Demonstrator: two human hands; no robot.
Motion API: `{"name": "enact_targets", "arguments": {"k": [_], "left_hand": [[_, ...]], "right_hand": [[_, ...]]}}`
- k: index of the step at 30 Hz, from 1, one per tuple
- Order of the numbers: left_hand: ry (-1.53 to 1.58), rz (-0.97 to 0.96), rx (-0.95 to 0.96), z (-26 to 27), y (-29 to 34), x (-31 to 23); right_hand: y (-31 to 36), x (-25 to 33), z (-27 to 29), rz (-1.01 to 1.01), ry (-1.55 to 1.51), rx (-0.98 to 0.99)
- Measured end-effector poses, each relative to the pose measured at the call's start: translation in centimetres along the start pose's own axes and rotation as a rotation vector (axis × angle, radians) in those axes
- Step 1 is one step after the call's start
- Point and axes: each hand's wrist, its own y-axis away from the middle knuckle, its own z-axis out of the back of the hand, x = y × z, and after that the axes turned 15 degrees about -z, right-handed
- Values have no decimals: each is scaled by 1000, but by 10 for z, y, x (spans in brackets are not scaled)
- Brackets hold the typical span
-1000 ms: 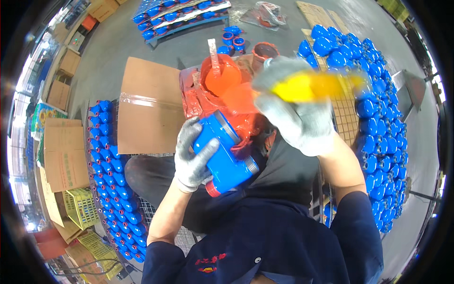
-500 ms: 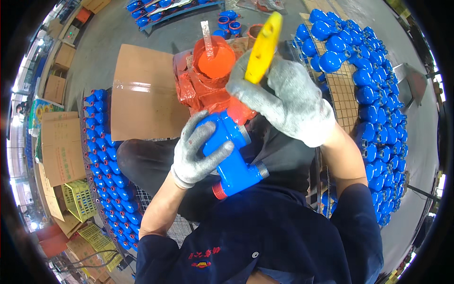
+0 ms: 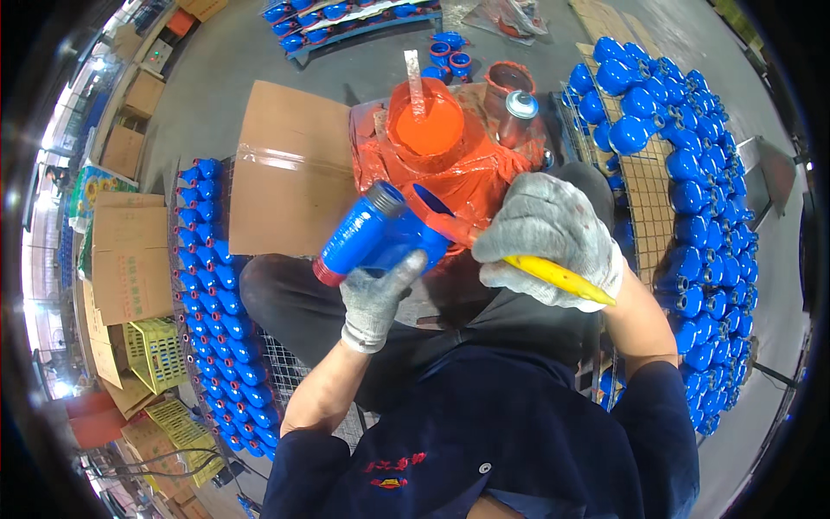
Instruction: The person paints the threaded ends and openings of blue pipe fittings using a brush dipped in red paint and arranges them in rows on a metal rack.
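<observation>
In my gloved left hand [image 3: 377,299] is a blue metal valve body [image 3: 353,232], with a threaded pipe end and one red-coated end. The hand grips it from below, over my lap. My gloved right hand [image 3: 553,232] is closed round the yellow handle of a paintbrush [image 3: 560,278]. The brush's red-coated head lies against the rim of the valve body's wide round opening. Just beyond is a pot of orange-red paint [image 3: 427,130], crusted with paint, with a flat pale stick [image 3: 415,82] standing in it.
Cardboard [image 3: 290,173] lies left of the paint pot. A spray can [image 3: 520,112] and a brown paint-stained pot [image 3: 508,80] stand to its right. Rows of blue valve bodies fill racks at left [image 3: 212,303] and right [image 3: 692,225]. Yellow crates [image 3: 156,355] are at far left.
The valve body has turned, so its wide opening faces up and away. The brush has swung from handle-up to handle toward me, its head now at the opening's rim. The view has shifted slightly.
</observation>
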Motion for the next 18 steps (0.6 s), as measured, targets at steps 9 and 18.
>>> {"name": "enact_targets", "arguments": {"k": [9,18], "left_hand": [[1007,469,12,19,-18,-6],[1197,623,-13,21,-12,-19]], "right_hand": [[18,-45,-9,-87,-367,19],[36,-72,-43,-256,-905,-159]]}}
